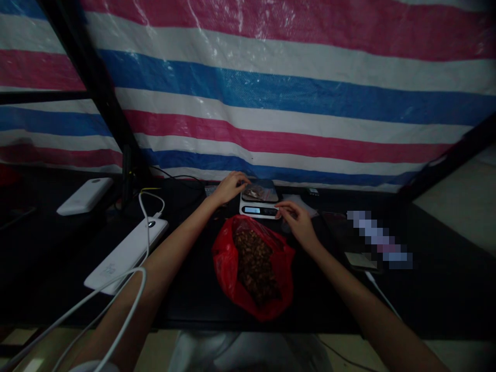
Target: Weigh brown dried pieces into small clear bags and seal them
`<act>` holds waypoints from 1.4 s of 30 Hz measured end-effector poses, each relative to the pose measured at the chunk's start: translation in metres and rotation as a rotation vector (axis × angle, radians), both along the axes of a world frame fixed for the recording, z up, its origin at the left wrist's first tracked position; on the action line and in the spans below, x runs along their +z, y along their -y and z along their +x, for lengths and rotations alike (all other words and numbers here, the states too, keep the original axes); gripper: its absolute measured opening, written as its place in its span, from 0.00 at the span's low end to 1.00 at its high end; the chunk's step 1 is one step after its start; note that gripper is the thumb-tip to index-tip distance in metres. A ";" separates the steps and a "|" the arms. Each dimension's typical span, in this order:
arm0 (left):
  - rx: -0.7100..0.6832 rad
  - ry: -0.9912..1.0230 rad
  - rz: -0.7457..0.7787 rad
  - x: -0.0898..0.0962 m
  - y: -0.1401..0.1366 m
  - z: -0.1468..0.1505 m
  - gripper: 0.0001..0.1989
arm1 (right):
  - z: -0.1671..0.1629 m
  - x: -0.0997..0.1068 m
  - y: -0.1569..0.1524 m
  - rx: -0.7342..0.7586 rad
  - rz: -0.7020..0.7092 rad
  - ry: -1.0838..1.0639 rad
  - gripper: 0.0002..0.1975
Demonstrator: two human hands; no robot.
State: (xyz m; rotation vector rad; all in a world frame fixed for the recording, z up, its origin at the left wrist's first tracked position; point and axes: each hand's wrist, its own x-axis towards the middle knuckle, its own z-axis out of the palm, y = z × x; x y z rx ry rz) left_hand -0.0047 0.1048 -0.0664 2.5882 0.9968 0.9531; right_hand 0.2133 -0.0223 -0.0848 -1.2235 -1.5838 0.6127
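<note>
A small white digital scale [244,208] with a lit display stands at the back of the black table. On its dark plate lies a clear plastic bag [253,192] with brownish bits inside. My left hand [231,187] reaches in from the left, its fingers closed at the bag's upper left edge. My right hand [296,221] is at the scale's front right corner, fingers apart and slightly bent, the fingertips by the panel beside the display. Nearer to me stands an open red plastic bag [227,258] filled with small brown pieces [256,263]; neither hand touches it.
At left lie a white power bank [127,253], a white cable [143,284] and a second white device [85,196]. Clear plastic [300,204] lies right of the scale. A dark flat object [341,232] is farther right. A striped sheet [271,93] hangs behind the table.
</note>
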 end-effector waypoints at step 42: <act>0.005 -0.019 0.007 -0.001 -0.004 -0.003 0.10 | 0.211 -0.009 0.129 -0.393 -0.225 0.160 0.28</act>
